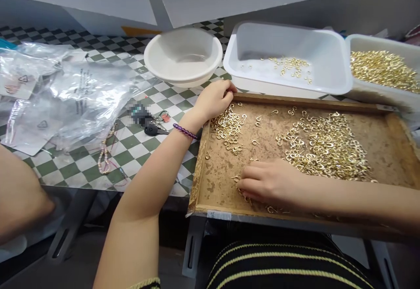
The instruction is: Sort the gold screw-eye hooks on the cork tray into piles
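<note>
- From far off, I see a brown wooden tray (pixel 216 173) with low sides.
- I see a big pile of curly gold hooks (pixel 331 149) right of its middle.
- A small pile (pixel 229 127) sits near its far left corner; loose hooks (pixel 255 142) lie between.

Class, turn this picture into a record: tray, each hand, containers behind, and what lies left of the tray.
Tray: wooden, with gold-coloured hooks in a large and a small pile
Left hand: curled at the tray's far left corner
Right hand: fingers among loose hooks, grip unclear
Containers: round bowl, shallow tub with few gold-coloured pieces, fuller tub
Left side: plastic bags, keys, beaded strand
</note>
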A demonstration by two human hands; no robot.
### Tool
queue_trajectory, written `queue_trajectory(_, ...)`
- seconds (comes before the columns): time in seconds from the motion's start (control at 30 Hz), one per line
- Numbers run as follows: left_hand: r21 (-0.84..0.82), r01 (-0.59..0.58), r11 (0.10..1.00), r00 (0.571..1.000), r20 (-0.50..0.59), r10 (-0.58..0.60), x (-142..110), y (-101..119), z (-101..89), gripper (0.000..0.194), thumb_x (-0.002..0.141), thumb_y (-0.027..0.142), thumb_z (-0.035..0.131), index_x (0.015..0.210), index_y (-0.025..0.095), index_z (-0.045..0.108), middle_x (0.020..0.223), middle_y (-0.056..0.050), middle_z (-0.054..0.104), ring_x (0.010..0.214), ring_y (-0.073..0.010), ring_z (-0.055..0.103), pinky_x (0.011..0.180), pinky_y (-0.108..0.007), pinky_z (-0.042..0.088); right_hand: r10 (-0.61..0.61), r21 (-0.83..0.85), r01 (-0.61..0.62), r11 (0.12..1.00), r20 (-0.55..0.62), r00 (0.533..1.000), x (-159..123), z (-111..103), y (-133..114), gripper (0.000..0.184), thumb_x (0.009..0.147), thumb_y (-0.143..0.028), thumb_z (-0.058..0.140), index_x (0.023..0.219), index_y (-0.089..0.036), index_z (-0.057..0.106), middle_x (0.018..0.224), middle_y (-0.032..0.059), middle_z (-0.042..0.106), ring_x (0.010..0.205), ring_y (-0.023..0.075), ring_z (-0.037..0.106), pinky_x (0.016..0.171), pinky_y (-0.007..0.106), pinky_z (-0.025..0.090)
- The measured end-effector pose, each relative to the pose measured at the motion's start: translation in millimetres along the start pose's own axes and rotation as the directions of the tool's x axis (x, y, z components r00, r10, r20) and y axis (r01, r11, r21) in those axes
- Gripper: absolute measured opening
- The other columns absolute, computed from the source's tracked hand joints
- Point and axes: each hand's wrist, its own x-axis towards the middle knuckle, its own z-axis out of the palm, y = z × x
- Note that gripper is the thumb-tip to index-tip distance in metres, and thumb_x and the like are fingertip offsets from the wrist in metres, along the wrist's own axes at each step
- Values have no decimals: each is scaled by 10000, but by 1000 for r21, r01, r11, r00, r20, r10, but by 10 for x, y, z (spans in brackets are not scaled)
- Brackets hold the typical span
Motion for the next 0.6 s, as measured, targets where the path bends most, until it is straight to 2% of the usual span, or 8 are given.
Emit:
queue_trajectory(0.1, -2, 3, 1000, 1000, 9, -3, -1, 10, -8, 366, 943, 167, 406, 1153, 167, 706, 1233, -102, 709, 1202, -231, 630, 1163, -389, 524, -40, -22, 42, 999, 83, 996, 20, -2, -7, 107, 981, -141, 574, 1056, -154, 649, 933, 58, 611, 810, 145, 503, 527, 261, 131)
queue_trajectory(0.23, -12, -2, 1000, 1000, -1, 2, 0, 7, -6, 367, 937, 163, 409, 1145, 179, 711, 1220, -95, 715, 1187, -226, 635, 1150, -378, 532, -16, -51, 27, 998, 204, 979, 105, -105, -28, 79, 946, -85, 552, 945, -139, 611, 893, 70, 583, 799, 153, 504, 503, 276, 83)
queue_trajectory(0.4, -14, -1, 1000, 1000, -7, 1, 0, -6, 1, 352, 940, 164, 416, 1134, 185, 708, 1218, -88, 718, 1182, -214, 636, 1138, -356, 531, 32, -13, -30, 999, 405, 914, 249, -203, -91, 19, 915, -108, 588, 922, -123, 597, 887, 79, 569, 748, 133, 502, 475, 291, 111)
queue_trajectory(0.5, -12, -6, 1000, 1000, -2, 6, -3, -6, 0, 360, 946, 166, 405, 1147, 169, 703, 1228, -102, 714, 1187, -222, 640, 1136, -371, 528, 52, 70, -91, 993, 435, 899, 262, -178, -111, 53, 906, -163, 602, 937, -120, 598, 918, 71, 579, 703, 114, 470, 507, 282, 148)
queue_trajectory(0.6, -3, -11, 1000, 1000, 8, 11, -7, 3, -4, 377, 946, 164, 393, 1163, 144, 700, 1235, -118, 709, 1199, -236, 639, 1139, -388, 524, 93, 169, -174, 970, 402, 911, 209, -103, -101, 71, 896, -206, 582, 899, -136, 581, 914, 54, 588, 652, 102, 411, 530, 275, 177)
